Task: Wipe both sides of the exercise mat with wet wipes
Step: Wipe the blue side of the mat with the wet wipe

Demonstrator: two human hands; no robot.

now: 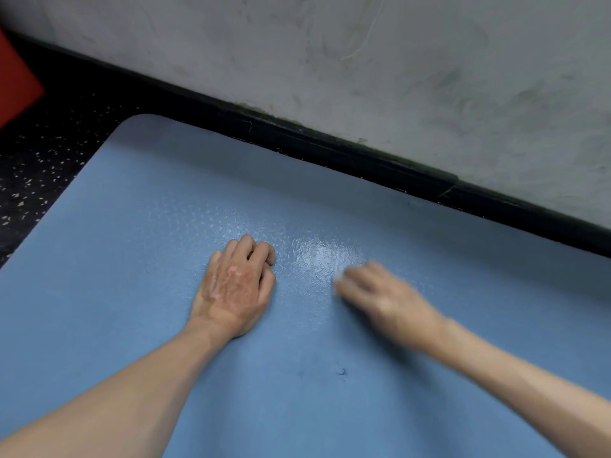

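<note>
Two hands on exercise mat (pixel 132 292).
Curled, empty left hand (pixel 236 285); blurred right hand (pixel 380 295), wet wipe (pixel 339 280) at its 10 o'clock, grip indeterminate.

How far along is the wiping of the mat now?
Done: a wet, shiny patch shows between the hands on this side of the mat. In hand: the blurred right hand holds a white wipe on the mat; the left hand rests beside it, fingers curled. Left: the rest of this side looks dry, and the underside is not visible.
</note>
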